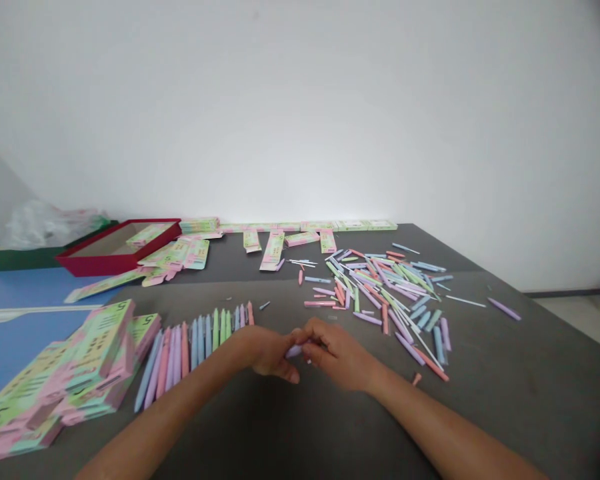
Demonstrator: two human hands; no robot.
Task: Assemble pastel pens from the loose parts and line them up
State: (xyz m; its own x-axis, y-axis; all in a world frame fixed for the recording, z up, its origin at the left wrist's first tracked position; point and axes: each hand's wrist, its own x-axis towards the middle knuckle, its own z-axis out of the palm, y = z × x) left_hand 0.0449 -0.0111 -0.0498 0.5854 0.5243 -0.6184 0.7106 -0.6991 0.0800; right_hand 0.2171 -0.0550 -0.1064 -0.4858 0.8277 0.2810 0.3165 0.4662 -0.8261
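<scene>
My left hand (271, 353) and my right hand (339, 355) meet over the near middle of the table. Between them shows a light purple pen part (294, 351), mostly covered by fingers. Both hands are closed on it, the right one in a pinch, and a tiny pale bit peeks out below the right fingers. Left of my left hand lies a row of pens (195, 340) in blue, purple, pink and green, side by side. To the right of my right hand spreads a loose heap of pastel pen barrels and white refills (380, 287).
Stacked pink-green pen boxes (97, 347) stand at the left. Behind them sit a red tray (115, 240), a green tray (25, 257) and flat cartons (273, 250). More boxes line the wall. A purple pen part (504, 309) lies near the table's right edge.
</scene>
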